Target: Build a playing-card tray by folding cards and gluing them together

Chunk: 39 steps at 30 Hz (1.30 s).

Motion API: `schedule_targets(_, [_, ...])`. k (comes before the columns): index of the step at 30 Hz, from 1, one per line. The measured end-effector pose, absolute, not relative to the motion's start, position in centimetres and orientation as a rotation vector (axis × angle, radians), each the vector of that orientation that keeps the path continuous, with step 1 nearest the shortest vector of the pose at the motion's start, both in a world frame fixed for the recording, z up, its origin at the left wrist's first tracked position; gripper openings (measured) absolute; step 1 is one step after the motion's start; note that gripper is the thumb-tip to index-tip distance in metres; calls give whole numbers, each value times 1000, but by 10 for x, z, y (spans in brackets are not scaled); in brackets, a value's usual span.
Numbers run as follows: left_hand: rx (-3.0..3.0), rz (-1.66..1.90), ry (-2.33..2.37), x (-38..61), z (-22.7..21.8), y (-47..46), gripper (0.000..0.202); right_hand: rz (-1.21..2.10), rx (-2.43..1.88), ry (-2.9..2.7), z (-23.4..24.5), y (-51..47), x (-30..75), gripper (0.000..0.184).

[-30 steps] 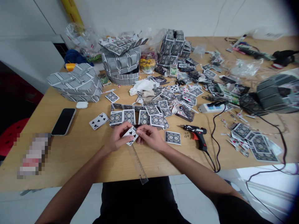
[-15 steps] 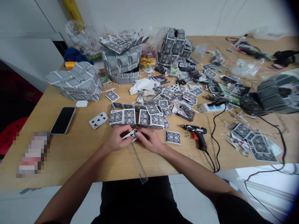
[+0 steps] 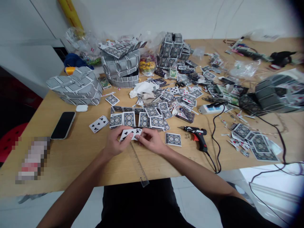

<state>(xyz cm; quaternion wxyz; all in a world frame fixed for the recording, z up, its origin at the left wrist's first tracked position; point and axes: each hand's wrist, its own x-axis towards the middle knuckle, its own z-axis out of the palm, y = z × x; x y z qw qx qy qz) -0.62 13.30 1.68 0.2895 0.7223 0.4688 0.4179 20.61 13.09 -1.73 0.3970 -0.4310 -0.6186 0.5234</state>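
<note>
The club card (image 3: 130,134) has swung level now, held face up just above the ruler (image 3: 138,164) at lower centre! Left hand (image 3: 115,143) pinches one end between thumb and fingers, right hand (image 3: 150,141) pinches the other, right before the row of blue-backed cards (image 3: 129,119).

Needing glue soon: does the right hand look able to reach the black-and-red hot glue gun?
Probably yes: the right hand is close to the glue gun, with only one flat blue-backed playing card between, but it must release the clubs card first.
</note>
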Motion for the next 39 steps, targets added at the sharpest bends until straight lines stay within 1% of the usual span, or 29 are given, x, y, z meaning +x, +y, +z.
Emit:
schedule_targets(4, [2306,1086,1260,-3,19,134,18,1350,-1083,-1530,-17,133,205,47])
schedule_targets(7, [2459,916,1213,-1,29,134,23,1490,-1016,-1448,-14,134,203,46])
schedule_targets(10, [2546,787,1167,-1,51,134,27,1652,-883,-1321,-14,136,201,53])
schedule_targets(13, [2550,867,1239,-1,81,147,28,1670,-822,-1305,-18,136,199,58])
schedule_targets(15, [2507,894,1364,0,97,166,30,1646,-832,-1345,-19,136,199,55])
schedule_targets(17, [2466,810,1499,1,105,192,32,1640,-851,-1377,-20,136,200,48])
schedule_targets(20, [2441,628,1590,6,102,228,33,1644,-861,-1394,-20,136,201,39])
schedule_targets(24, [2522,461,1469,16,91,247,39,1607,-868,-1431,-21,139,202,31])
schedule_targets(27, [2547,440,1413,21,87,246,46,1547,-873,-1483,-21,139,203,23])
schedule_targets(32, [2560,431,1397,24,84,244,46,1440,-879,-1568,-22,138,205,13])
schedule_targets(35, [2559,408,1376,25,81,245,46,1414,-881,-1592,-22,138,206,10])
schedule_targets(39, [2554,410,1335,26,80,244,47,1425,-894,-1600,-20,139,206,10])
